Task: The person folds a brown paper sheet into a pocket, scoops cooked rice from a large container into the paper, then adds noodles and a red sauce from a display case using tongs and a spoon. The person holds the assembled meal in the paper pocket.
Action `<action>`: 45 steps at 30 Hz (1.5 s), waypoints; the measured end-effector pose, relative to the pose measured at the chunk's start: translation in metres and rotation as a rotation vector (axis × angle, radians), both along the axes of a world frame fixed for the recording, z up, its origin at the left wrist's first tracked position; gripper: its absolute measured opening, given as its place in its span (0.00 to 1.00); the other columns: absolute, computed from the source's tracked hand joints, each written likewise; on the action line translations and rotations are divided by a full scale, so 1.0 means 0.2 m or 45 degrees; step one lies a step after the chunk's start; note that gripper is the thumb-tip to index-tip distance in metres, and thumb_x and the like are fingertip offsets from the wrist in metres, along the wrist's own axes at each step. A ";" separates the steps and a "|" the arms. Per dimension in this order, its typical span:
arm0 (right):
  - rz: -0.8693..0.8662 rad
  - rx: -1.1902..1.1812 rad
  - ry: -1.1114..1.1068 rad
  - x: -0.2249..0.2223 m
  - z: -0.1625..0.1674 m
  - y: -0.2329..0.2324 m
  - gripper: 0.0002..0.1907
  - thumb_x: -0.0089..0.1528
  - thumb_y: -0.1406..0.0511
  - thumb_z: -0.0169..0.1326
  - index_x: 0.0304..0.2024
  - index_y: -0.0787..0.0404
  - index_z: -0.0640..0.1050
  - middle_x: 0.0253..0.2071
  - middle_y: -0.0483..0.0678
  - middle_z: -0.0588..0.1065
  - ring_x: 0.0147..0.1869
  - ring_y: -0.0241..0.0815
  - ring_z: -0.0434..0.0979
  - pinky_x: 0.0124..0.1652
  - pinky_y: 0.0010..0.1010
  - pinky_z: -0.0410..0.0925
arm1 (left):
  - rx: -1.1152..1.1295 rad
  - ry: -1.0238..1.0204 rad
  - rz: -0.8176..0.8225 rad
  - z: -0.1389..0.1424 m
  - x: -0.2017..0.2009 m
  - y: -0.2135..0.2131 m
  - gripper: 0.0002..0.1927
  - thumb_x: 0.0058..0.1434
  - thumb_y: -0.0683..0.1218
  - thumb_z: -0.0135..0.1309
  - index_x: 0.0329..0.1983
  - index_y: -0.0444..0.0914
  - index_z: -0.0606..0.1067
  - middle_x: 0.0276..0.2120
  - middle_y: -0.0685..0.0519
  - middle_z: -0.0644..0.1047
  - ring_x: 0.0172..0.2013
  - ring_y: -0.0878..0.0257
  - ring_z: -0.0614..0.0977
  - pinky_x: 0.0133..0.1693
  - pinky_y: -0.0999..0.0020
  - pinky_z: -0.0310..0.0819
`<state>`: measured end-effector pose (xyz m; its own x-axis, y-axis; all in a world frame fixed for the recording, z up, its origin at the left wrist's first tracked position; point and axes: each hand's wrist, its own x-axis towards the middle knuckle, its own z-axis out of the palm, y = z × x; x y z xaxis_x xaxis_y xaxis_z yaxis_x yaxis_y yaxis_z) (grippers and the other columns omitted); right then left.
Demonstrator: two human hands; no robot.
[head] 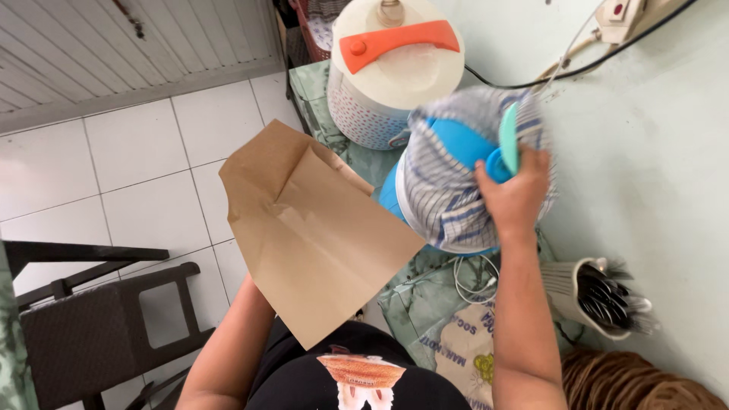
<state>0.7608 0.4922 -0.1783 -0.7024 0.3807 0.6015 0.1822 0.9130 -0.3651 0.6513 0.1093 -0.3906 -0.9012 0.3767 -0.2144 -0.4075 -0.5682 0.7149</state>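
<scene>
While the right hand [516,199] grips the turquoise handle [507,144] of a blue jug [456,144], fingers closed around it, a striped blue-and-white cloth [444,205] drapes over the jug's body. Jug stands on the table [425,304], just beside a white rice cooker [391,76] with an orange handle. Left hand is hidden behind a brown paper bag [315,228]; it probably holds the bag from below, but the fingers cannot be seen. Bag hangs over the floor, left of the jug. White cutlery holder [581,292] with dark utensils stands near the right forearm. Dark chair [99,326] at lower left.
</scene>
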 end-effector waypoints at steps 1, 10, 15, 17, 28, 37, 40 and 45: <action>-0.023 0.020 0.024 0.03 0.05 0.02 0.28 0.56 0.61 0.74 0.51 0.69 0.76 0.47 0.60 0.72 0.52 0.63 0.74 0.52 0.51 0.68 | -0.005 0.002 -0.012 0.01 -0.02 0.01 0.28 0.75 0.56 0.39 0.73 0.38 0.59 0.66 0.47 0.67 0.65 0.56 0.70 0.65 0.59 0.67; -0.357 0.009 0.049 0.63 0.29 0.07 0.25 0.56 0.64 0.75 0.49 0.68 0.78 0.48 0.58 0.74 0.54 0.60 0.77 0.53 0.46 0.70 | 0.008 0.060 -0.140 0.01 -0.19 0.09 0.28 0.74 0.56 0.39 0.72 0.38 0.59 0.66 0.47 0.67 0.64 0.56 0.70 0.64 0.59 0.67; -0.737 -0.152 0.041 1.08 0.03 -0.08 0.24 0.56 0.62 0.76 0.47 0.66 0.79 0.48 0.56 0.75 0.52 0.56 0.78 0.52 0.46 0.69 | -0.026 0.058 -0.132 -0.05 -0.29 0.01 0.28 0.74 0.56 0.39 0.72 0.38 0.60 0.65 0.47 0.68 0.63 0.56 0.71 0.63 0.59 0.68; -0.844 -0.288 0.137 1.22 -0.11 -0.17 0.25 0.56 0.60 0.75 0.46 0.66 0.78 0.48 0.54 0.75 0.53 0.55 0.78 0.52 0.46 0.70 | -0.044 0.074 -0.134 -0.07 -0.34 -0.01 0.28 0.74 0.56 0.39 0.72 0.38 0.60 0.65 0.47 0.68 0.63 0.56 0.71 0.63 0.59 0.68; -1.345 -0.366 0.030 1.40 -0.61 -0.43 0.33 0.49 0.58 0.76 0.47 0.70 0.75 0.48 0.59 0.70 0.51 0.60 0.73 0.49 0.50 0.67 | -0.029 0.118 -0.311 -0.16 -0.51 0.22 0.28 0.73 0.57 0.40 0.71 0.38 0.61 0.64 0.47 0.69 0.62 0.56 0.72 0.62 0.59 0.69; -1.270 -0.564 -0.030 1.30 -0.72 -0.67 0.32 0.48 0.58 0.73 0.46 0.71 0.75 0.44 0.58 0.70 0.47 0.57 0.74 0.47 0.48 0.67 | -0.034 0.097 -0.403 -0.14 -0.47 0.39 0.29 0.73 0.57 0.40 0.71 0.38 0.62 0.64 0.47 0.69 0.61 0.56 0.73 0.61 0.59 0.70; -1.302 -0.597 -0.092 1.30 -0.81 -0.64 0.35 0.47 0.56 0.74 0.46 0.71 0.74 0.44 0.58 0.70 0.47 0.57 0.74 0.46 0.48 0.68 | -0.025 0.085 -0.426 -0.12 -0.44 0.42 0.29 0.73 0.57 0.40 0.71 0.38 0.62 0.63 0.48 0.70 0.61 0.56 0.73 0.61 0.59 0.70; -1.285 -0.629 -0.133 1.33 -0.90 -0.60 0.38 0.46 0.51 0.75 0.45 0.72 0.75 0.44 0.60 0.71 0.47 0.58 0.74 0.46 0.48 0.68 | -0.026 0.076 -0.425 -0.08 -0.41 0.44 0.29 0.73 0.58 0.40 0.70 0.38 0.62 0.63 0.48 0.70 0.60 0.56 0.73 0.61 0.59 0.70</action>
<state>1.0270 0.3728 -0.3580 0.0233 0.9826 0.1840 0.8058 0.0905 -0.5853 0.5688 0.1970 -0.4060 -0.7399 0.6495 -0.1754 -0.5258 -0.3956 0.7531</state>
